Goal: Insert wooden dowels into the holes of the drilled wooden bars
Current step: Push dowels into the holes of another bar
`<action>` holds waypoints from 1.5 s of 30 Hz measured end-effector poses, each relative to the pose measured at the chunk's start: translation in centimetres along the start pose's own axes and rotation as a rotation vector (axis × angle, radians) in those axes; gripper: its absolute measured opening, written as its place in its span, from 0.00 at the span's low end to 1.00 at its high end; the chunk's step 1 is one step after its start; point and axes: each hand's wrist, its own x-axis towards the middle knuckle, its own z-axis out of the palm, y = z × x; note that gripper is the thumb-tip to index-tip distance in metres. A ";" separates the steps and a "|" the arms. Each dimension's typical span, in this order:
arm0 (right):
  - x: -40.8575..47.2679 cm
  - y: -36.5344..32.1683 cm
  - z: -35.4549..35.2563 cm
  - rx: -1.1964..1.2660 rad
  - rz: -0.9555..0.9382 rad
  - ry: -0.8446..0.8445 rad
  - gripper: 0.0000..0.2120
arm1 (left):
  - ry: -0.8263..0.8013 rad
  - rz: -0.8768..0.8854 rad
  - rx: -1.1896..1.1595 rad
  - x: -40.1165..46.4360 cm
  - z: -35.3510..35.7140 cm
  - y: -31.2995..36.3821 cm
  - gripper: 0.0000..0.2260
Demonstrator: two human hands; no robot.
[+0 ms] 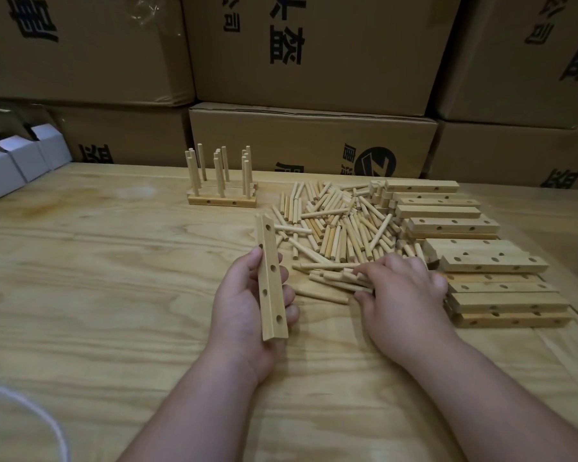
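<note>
Drilled bar (271,278) is gripped upright above the bench (114,261) by left-hand fingers (289,296), holes exposed for loading, while dowels (342,280) are pinched from the pile (341,221) by right-hand fingers (364,296).

Drilled bar (271,278) upright beside loose dowel pile (334,225)

Right hand (402,295) fingertips behind dowels (339,228).

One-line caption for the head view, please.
Left hand holds a drilled bar, holes still empty, while right hand gathers dowels from the pile.
</note>
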 end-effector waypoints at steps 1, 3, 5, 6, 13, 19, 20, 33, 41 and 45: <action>0.0 0.0 0.0 -0.001 0.006 0.010 0.14 | 0.000 0.000 0.001 0.0 0.0 0.0 0.12; 0.1 0.1 -0.1 0.003 0.015 0.026 0.12 | -0.002 0.000 0.002 0.1 0.0 -0.1 0.12; 0.1 0.1 -0.3 0.019 0.021 0.040 0.10 | -0.005 0.002 0.002 0.1 0.0 -0.1 0.12; 0.1 0.1 -0.3 0.033 0.026 0.047 0.09 | -0.007 0.002 0.002 0.1 -0.1 -0.1 0.12; 0.0 0.1 -0.7 0.151 0.004 0.130 0.09 | -0.034 0.006 0.013 0.1 -0.1 -0.2 0.12; -0.1 0.0 -1.2 0.316 -0.062 0.242 0.13 | -0.103 0.013 0.088 0.0 -0.1 -0.4 0.14; -0.1 -0.1 -1.2 0.365 -0.074 0.256 0.14 | -0.107 0.015 0.100 -0.1 0.0 -0.4 0.13; -0.7 -0.5 -0.8 0.704 -0.135 0.136 0.12 | -0.186 -0.004 0.205 -0.4 0.1 -0.6 0.13; -0.6 -0.4 -1.7 0.917 -0.032 0.179 0.06 | -0.221 0.022 0.279 -0.3 -0.1 -1.0 0.18; 0.0 -0.5 -3.0 1.081 0.088 0.112 0.09 | -0.203 0.023 0.287 -0.3 0.0 -1.0 0.13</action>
